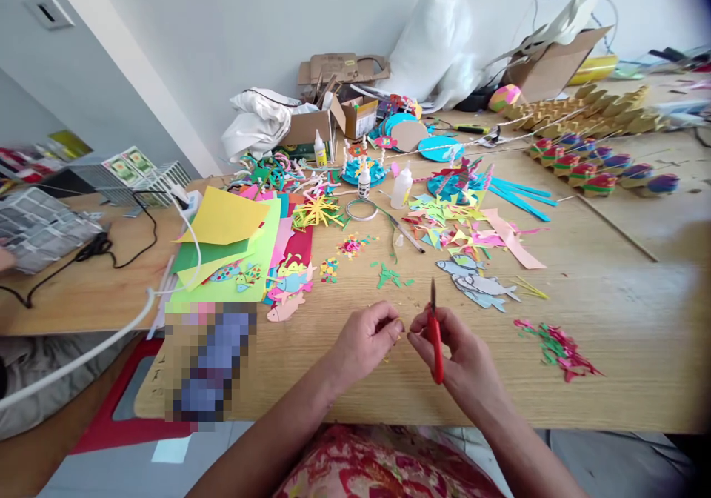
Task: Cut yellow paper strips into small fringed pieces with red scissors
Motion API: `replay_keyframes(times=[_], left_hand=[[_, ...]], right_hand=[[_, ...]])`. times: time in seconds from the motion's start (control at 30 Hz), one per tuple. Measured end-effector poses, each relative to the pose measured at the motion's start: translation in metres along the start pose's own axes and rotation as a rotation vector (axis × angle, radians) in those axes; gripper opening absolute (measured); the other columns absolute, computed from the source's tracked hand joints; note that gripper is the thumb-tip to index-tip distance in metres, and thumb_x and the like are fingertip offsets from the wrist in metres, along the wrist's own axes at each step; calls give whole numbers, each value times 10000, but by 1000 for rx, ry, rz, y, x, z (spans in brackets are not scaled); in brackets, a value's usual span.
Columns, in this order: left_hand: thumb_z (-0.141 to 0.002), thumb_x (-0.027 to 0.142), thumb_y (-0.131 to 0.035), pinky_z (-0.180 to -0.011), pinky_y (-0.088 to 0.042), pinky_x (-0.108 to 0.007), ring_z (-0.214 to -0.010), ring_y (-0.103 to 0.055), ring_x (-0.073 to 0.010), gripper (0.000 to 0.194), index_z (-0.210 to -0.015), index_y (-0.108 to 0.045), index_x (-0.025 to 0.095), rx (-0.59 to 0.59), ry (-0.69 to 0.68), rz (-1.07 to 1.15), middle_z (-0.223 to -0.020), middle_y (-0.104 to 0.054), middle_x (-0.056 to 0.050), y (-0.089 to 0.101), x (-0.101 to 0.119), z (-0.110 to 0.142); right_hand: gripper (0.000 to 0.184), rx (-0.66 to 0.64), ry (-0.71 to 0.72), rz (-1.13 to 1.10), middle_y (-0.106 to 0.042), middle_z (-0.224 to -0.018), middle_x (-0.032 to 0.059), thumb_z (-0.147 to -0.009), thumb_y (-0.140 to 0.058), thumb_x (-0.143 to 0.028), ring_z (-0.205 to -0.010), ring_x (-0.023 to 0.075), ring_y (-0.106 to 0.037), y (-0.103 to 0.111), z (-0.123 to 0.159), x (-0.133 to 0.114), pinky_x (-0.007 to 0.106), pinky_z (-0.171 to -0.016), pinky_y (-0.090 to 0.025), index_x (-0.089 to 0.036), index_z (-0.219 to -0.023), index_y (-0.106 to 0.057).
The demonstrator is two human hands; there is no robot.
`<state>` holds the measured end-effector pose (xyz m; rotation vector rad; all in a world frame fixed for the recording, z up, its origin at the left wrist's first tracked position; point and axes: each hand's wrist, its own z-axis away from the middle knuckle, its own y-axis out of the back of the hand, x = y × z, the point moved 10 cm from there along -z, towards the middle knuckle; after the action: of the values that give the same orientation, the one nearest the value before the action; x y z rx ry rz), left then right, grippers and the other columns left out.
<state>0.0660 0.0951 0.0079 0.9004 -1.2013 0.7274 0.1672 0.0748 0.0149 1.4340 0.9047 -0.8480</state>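
On the table [311, 402] before me, paper sheets [225, 216] lie left, with fish cutouts [248, 279] on them. Centrally, glue bottles [401, 189] stand before boxes [314, 127]. To my right, a scrap pile [561, 350] lies nearer than a stick [616, 227].

The person wears a loose garment [383, 465] in red, pink and cream, with what looks like a floral print.
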Motion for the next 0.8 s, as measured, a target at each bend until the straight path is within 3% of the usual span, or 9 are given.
replay_keyframes(times=[0.1,0.37,0.63,0.8], left_hand=[[-792,226,-431,-524,-293,-200,-560,-378,-93,148,-666,-484,170,-29,-57,-105,-579,-410,39,-4,7,0],[-783,177,-425,-527,-294,-198,-563,-416,-95,149,-678,-531,168,-63,-93,-269,-580,-441,39,-7,14,-2],[-786,218,-439,-514,-304,-179,-564,-433,-85,160,-761,-586,158,-131,-52,-345,-603,-479,38,-11,11,-1],[-790,216,-439,-526,-312,-173,-562,-420,-79,156,-728,-569,159,-121,-32,-275,-593,-466,43,-11,12,-3]], right_hand=[[158,-13,2,-52,-569,-775,23,-752,-549,-330,-670,151,-531,2,-4,0,257,-602,-424,-205,-827,-488],[137,-47,-4,-64,-561,-701,2,-749,-571,-318,-661,156,-535,3,-5,4,250,-573,-427,-216,-806,-500],[139,-85,8,-29,-544,-665,-9,-735,-583,-323,-606,137,-517,4,-7,3,234,-537,-421,-210,-750,-503],[158,-66,-31,-75,-543,-687,-13,-719,-597,-319,-587,129,-507,6,-6,10,226,-518,-412,-217,-792,-501]])
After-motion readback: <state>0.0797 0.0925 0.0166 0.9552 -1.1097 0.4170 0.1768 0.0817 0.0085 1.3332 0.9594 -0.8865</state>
